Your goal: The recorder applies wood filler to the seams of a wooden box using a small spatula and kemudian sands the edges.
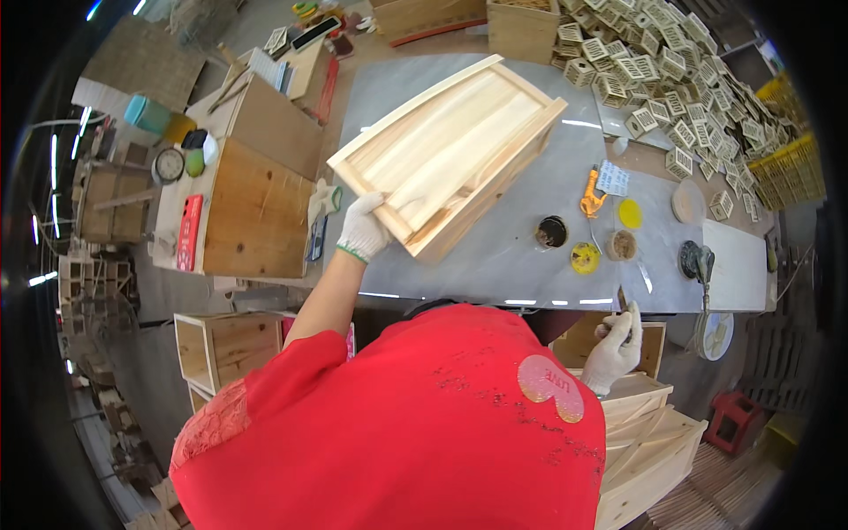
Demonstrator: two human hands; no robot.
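Observation:
My gloved left hand [362, 228] grips the near left end of a pale wooden box [459, 137], which is tilted on the grey worktop [406, 281] with a framed panel upward. My gloved right hand [618, 344], low at the right, holds a small dark-bladed tool [623, 300] upright. Near that hand are a dark-filled cup [551, 231], a small yellow tub [585, 258], a cup of tan paste [622, 246], a yellow lid [630, 212] and an orange glue gun [592, 194].
A big pile of small slatted blocks [654, 88] covers the back right, beside yellow crates [786, 172]. A wooden cabinet [247, 212] with odds and ends stands at left. Open wooden boxes [649, 459] sit below at right and left. A red stool [735, 424] stands on the floor.

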